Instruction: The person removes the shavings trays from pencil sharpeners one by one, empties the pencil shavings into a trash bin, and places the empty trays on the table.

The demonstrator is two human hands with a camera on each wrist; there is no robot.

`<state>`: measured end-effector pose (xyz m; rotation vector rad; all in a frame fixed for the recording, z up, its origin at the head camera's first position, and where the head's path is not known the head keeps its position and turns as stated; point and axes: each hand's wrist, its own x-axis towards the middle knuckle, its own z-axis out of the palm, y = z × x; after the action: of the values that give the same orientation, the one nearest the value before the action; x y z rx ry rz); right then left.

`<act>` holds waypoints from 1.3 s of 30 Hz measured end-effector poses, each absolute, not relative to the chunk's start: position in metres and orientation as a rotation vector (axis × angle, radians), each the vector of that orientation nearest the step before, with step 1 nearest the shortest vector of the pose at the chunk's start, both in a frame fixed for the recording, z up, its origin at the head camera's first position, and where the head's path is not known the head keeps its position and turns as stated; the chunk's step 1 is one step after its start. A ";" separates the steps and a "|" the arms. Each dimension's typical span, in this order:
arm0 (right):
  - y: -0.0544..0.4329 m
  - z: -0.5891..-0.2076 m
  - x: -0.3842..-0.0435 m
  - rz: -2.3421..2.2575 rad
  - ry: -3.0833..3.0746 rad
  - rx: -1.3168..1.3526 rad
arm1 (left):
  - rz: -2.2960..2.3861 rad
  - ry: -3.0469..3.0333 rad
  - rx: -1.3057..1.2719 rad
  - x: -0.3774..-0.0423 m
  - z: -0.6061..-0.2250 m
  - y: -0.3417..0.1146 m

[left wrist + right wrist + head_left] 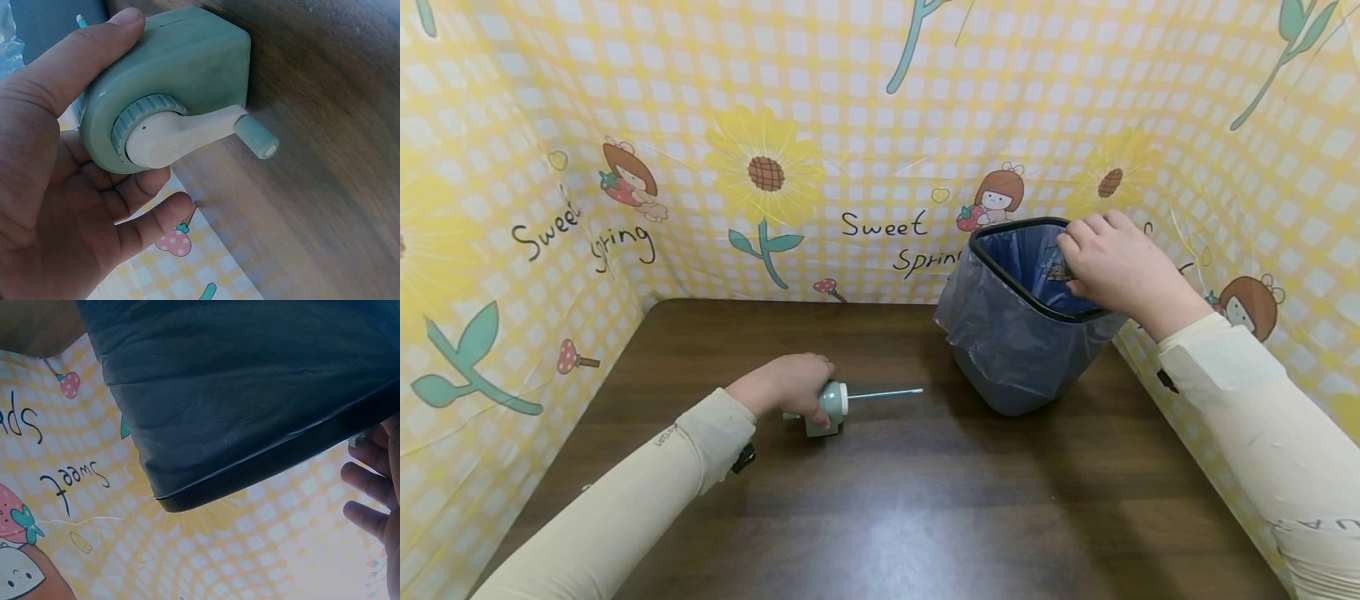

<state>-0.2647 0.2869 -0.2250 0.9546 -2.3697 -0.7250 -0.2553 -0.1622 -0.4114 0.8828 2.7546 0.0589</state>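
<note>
“Because it sits on the surface (pixel 760 517), does the sharpener (pixel 181 75) really need holding?”

“Its base bears it, but the left hand (pixel 786 385) straddles the rounded top, thumb on the near side and fingers on the far one, clasping it. My guess is that this keeps it from sliding or tipping.”

“And the crank (pixel 187 134)?”

“Free of the fingers' grip. It faces away from the pencil (pixel 883 393), which pokes out on the opposite side, toward the bin (pixel 1007 398).”

“How does the sharpener look?”

“Soft green and smooth, its round end running into a squared base. A ribbed ring sits behind the white crank arm, which ends in a green knob. A white front surrounds the slim, light blue pencil.”

“What about the right hand (pixel 1108 254)?”

“It is over the bin's opening, fingers bent, seemingly pinching a small pale piece (pixel 357 439) too hidden to name. The bin's liner (pixel 1015 333) folds over the rim, presumably to stay put. Yellow checked cloth (pixel 850 125) hangs behind.”
</note>
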 end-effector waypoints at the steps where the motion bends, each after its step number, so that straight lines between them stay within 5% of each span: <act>1: 0.287 -0.225 -0.265 -0.725 -2.368 0.957 | 0.058 2.756 0.881 -0.256 -0.412 -0.162; 39: 0.286 -0.223 -0.271 -0.722 -2.218 1.093 | 0.047 2.761 0.898 -0.256 -0.412 -0.162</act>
<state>-0.2714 0.2858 -0.2228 1.0932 -2.2176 -0.7223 -0.2560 -0.1618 -0.4125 0.8982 2.7610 0.0468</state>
